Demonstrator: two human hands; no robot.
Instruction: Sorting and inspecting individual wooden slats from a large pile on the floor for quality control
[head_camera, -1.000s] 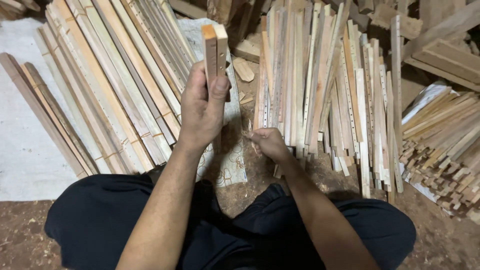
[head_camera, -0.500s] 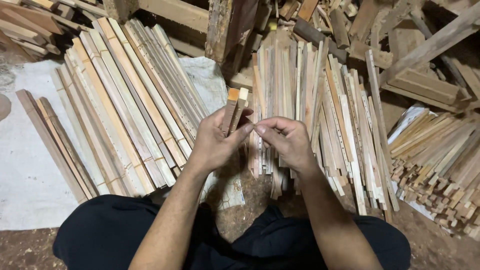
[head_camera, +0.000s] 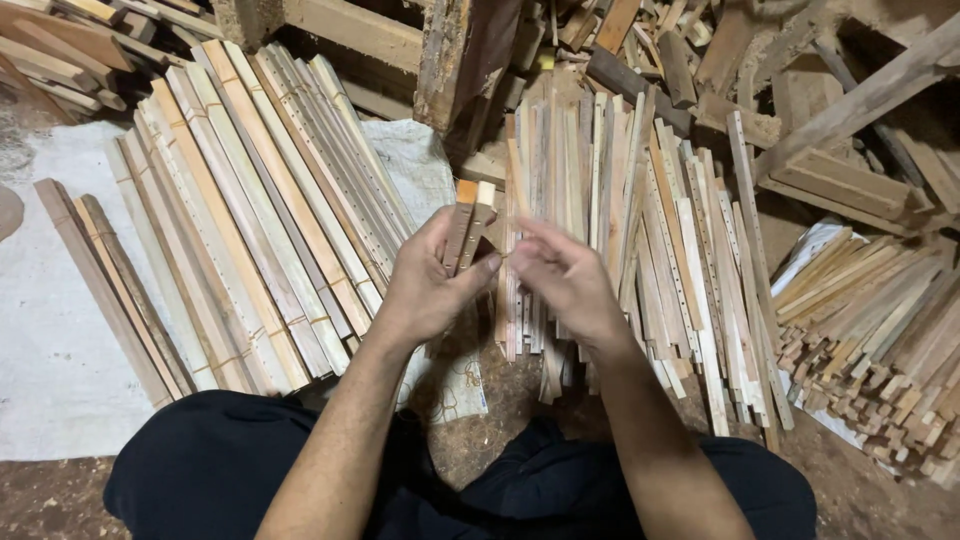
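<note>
My left hand (head_camera: 432, 285) grips two thin wooden slats (head_camera: 468, 218) held upright together, their top ends side by side, one orange-brown and one pale. My right hand (head_camera: 565, 280) is just to the right of them, fingers pinched together near the left thumb; what it pinches is too small to tell. Both hands hover over the lap, in front of a loose pile of narrow perforated slats (head_camera: 620, 210).
A row of long joined slat strips (head_camera: 240, 210) lies on a white sheet (head_camera: 50, 330) to the left. A stack of short sticks (head_camera: 870, 320) sits at the right. Rough timber blocks and scrap wood (head_camera: 700, 60) fill the back. Dark trousers (head_camera: 230, 460) cover my crossed legs on the dirt floor.
My left hand lowered the two slats from arm's reach toward my lap. My right hand left the slat pile and came up beside the left hand.
</note>
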